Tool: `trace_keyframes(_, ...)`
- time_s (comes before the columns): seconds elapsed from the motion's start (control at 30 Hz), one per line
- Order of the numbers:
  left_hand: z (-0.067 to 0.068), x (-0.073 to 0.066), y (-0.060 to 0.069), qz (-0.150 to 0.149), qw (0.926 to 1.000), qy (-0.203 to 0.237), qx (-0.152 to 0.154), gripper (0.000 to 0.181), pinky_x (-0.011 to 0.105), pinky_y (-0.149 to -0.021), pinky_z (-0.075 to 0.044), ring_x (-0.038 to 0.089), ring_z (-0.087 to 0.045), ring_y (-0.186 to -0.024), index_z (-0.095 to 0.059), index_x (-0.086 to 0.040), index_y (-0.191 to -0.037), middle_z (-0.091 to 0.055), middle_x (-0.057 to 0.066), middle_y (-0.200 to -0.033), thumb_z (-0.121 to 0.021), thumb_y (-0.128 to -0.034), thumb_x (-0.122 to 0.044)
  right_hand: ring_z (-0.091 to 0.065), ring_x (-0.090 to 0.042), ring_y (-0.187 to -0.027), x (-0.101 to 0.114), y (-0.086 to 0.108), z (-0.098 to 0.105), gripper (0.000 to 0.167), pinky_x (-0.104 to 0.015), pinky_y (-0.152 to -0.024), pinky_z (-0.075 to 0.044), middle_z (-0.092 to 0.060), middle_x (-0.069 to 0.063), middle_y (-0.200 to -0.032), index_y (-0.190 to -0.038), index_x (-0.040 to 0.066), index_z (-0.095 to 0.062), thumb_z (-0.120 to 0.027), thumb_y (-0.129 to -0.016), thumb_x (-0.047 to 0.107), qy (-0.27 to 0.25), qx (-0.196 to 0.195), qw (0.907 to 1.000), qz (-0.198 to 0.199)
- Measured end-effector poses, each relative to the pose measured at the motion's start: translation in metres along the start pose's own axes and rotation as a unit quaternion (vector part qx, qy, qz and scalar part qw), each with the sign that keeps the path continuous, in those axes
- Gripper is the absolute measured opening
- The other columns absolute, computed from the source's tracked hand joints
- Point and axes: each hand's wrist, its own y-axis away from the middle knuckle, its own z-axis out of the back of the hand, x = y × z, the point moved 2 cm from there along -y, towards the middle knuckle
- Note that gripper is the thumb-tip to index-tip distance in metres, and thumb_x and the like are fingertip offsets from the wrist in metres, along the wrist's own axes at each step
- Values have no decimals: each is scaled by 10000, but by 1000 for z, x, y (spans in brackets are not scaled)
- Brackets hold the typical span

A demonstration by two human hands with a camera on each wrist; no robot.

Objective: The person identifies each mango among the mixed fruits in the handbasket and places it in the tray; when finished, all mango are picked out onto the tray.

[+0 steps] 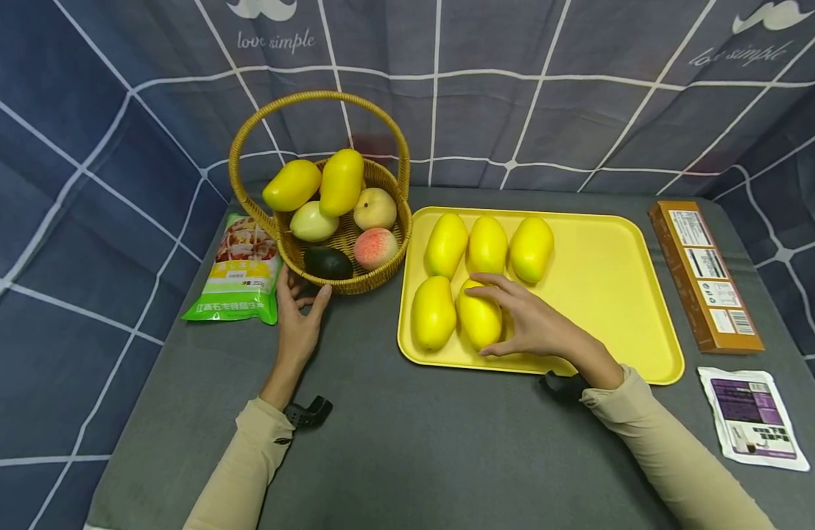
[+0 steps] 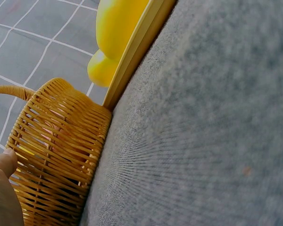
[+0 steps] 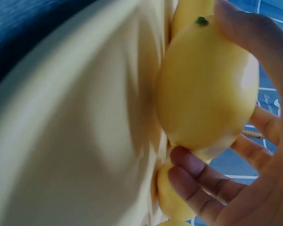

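Observation:
In the head view my right hand (image 1: 529, 316) holds a yellow mango (image 1: 478, 320) in the front row on the yellow tray (image 1: 606, 294). The right wrist view shows the thumb at the stem end of this mango (image 3: 207, 84) and the fingers around its other end. Beside it lies another mango (image 1: 434, 313), with three more behind. My left hand (image 1: 297, 324) touches the outside of the wicker basket (image 1: 380, 278) at its front left, the thumb (image 2: 7, 160) against the weave. Inside are two mangoes (image 1: 341, 182), a peach (image 1: 376, 248), a pale round fruit (image 1: 375, 209), a light green fruit (image 1: 313, 222) and an avocado (image 1: 327, 263).
A green food packet (image 1: 238, 276) lies left of the basket, close to my left hand. Right of the tray are a long brown box (image 1: 705, 276) and a white and purple pouch (image 1: 754, 418). The basket's tall handle (image 1: 321, 96) arches up before the checked cloth backdrop (image 1: 487, 110).

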Motion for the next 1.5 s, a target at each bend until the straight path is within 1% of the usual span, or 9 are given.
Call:
trace_keyframes(0.27, 0, 0, 1, 40, 10000, 21, 14, 789, 276, -902, -402, 343, -390, -1333, -87, -32, -1566, -244, 244, -1544, -600, -975, -135, -325, -307, -1413, -3, 1, -6, 921, -540, -1101, -342, -272, -83, -1578, -1499, 242, -411, -793, -729, 572, 3, 564, 9983, -111)
trace_keyframes(0.33, 0, 0, 1, 41, 10000, 21, 15, 790, 275, -900, -400, 343, -390, -1333, -86, -31, -1566, -245, 244, -1543, -599, -975, -132, -320, -310, -1416, -3, 1, -7, 909, -542, -1101, -343, -261, -93, -1578, -1503, 253, -406, -772, -743, 592, -10, 600, 9981, -123)
trace_keyframes(0.7, 0, 1, 0, 52, 10000, 52, -2, 787, 265, -890, -405, 344, -404, -1323, -100, -22, -1563, -274, 255, -1518, -606, -971, -133, -354, -304, -1402, -4, 4, -8, 923, -517, -1073, -390, -252, -80, -1588, -1505, 257, -402, -776, -735, 604, 218, 295, 9993, -98)
trace_keyframes(0.93, 0, 0, 0, 23, 10000, 18, -26, 783, 257, -885, -408, 348, -406, -1325, -108, -15, -1561, -281, 260, -1517, -608, -970, -130, -344, -286, -1414, -2, 6, -6, 892, -512, -1071, -398, -250, -88, -1594, -1501, 281, -408, -759, -751, 612, 262, 268, 9992, -142)
trace_keyframes(1.1, 0, 0, 0, -17, 10000, -43, -32, 781, 271, -891, -409, 355, -405, -1324, -108, -18, -1561, -278, 267, -1518, -608, -971, -133, -459, -267, -1320, 1, 6, -2, 866, -487, -996, -463, -286, -64, -1577, -1491, 289, -420, -758, -760, 605, 458, 200, 9987, -128)
trace_keyframes(1.2, 0, -1, 1, -25, 9999, -94, -52, 782, 302, -899, -409, 363, -406, -1318, -110, -18, -1562, -278, 270, -1515, -608, -972, -137, -515, -264, -1242, 4, 7, 2, 851, -474, -948, -489, -323, -80, -1547, -1483, 276, -435, -770, -762, 582, 536, 133, 9984, -97)
trace_keyframes(1.4, -1, 0, 0, -43, 9999, -84, -54, 783, 320, -902, -406, 361, -403, -1321, -113, -13, -1560, -277, 265, -1518, -612, -971, -144, -628, -197, -961, 8, 3, 13, 835, -383, -796, -550, -365, -105, -1495, -1472, 262, -449, -807, -760, 511, 453, -126, 9989, -83)
trace_keyframes(1.43, -1, 0, 0, -46, 10000, -73, -50, 782, 311, -899, -406, 359, -402, -1321, -113, -10, -1559, -276, 264, -1519, -611, -971, -143, -632, -197, -944, 10, 0, 15, 834, -374, -789, -551, -364, -100, -1496, -1470, 266, -451, -815, -757, 499, 425, -188, 9989, -76)
trace_keyframes(1.5, 0, 0, 0, -47, 10000, -61, -49, 780, 293, -896, -406, 356, -403, -1321, -115, -9, -1559, -277, 263, -1519, -611, -972, -144, -624, -224, -1009, 13, -5, 18, 836, -386, -813, -542, -356, -95, -1503, -1469, 280, -453, -826, -751, 485, 421, -314, 9986, -35)
